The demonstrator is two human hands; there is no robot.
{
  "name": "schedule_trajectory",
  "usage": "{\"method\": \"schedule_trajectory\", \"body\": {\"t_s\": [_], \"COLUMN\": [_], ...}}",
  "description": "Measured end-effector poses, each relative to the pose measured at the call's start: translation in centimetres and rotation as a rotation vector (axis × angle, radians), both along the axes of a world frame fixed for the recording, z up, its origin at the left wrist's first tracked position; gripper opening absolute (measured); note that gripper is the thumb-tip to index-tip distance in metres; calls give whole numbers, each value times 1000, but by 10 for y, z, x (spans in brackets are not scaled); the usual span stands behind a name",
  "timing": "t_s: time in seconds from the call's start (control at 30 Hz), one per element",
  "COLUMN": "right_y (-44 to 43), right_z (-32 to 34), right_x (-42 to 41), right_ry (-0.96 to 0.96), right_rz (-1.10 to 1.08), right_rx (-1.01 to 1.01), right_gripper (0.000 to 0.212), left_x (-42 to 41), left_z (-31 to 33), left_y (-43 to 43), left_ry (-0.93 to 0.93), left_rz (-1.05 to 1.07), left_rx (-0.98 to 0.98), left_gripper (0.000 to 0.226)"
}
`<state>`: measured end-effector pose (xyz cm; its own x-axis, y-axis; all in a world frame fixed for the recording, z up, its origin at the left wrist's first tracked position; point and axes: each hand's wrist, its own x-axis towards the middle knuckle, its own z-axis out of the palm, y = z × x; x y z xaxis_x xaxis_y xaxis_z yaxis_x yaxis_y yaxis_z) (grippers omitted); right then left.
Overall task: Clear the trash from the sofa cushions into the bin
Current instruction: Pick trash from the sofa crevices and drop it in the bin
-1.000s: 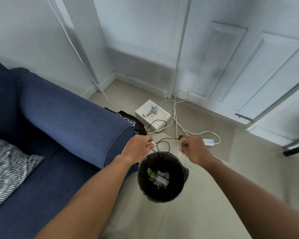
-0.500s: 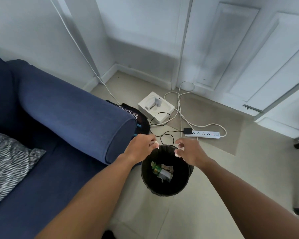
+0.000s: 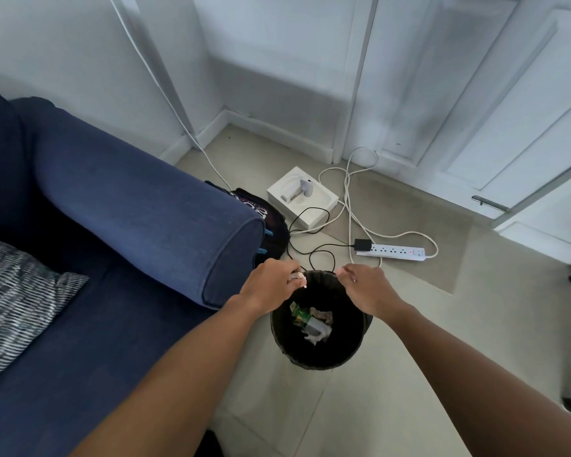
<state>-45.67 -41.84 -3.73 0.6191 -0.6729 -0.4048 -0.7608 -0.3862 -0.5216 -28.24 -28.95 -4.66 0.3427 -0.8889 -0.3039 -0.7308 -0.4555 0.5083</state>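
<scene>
A round black bin (image 3: 357,352) stands on the floor beside the end of the blue sofa's armrest (image 3: 165,222). Inside it lie a green wrapper (image 3: 299,315), crumpled paper (image 3: 322,315) and a white scrap (image 3: 317,332). My left hand (image 3: 269,286) hovers over the bin's far left rim, fingers pinched on a small pale scrap (image 3: 296,276). Over the far right rim, my right hand (image 3: 366,288) has its fingers curled together; I see nothing clearly in it. The sofa seat cushion (image 3: 80,341) shows no loose trash in the part in view.
A striped grey pillow (image 3: 17,291) lies on the sofa at left. Behind the bin are a dark bag (image 3: 264,212), a white box (image 3: 302,201), tangled black and white cables (image 3: 346,206) and a white power strip (image 3: 393,251). White doors and wall close the far side.
Both hands have come down and nearer, from beyond the bin to over its far rim. The power strip, earlier partly behind my right hand, now shows fully.
</scene>
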Motion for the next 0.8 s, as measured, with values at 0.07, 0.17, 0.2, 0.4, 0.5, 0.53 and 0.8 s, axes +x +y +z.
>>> {"method": "schedule_trajectory", "body": {"t_s": [0.07,0.17,0.2,0.4,0.5,0.53,0.8], "right_y": [0,-2,-2,-4,-4,-3,-5], "right_z": [1,2,2,7,9,10,22], "right_x": [0,-2,-3,-4,-3,-3,8], "right_ry": [6,1,-5,-6,-5,-4,83], "right_rz": [7,-8,-16,-30,-21,-19,21], "right_rx": [11,15,17,28,20,21,109], "right_gripper": [40,40,40,39,41,41,49], "left_x": [-1,-3,-3,-1,0,0,19], "left_z": [-1,-1,-1,4,4,5,20], "left_y": [0,-2,-2,-4,-2,-1,9], "left_ry": [-1,18,29,-24,-51,-55,-140], "left_rz": [-6,-14,-16,-87,-101,-102,-87], "left_rx": [12,60,77,55,68,67,33], "left_gripper": [21,46,61,93,94,93,88]}}
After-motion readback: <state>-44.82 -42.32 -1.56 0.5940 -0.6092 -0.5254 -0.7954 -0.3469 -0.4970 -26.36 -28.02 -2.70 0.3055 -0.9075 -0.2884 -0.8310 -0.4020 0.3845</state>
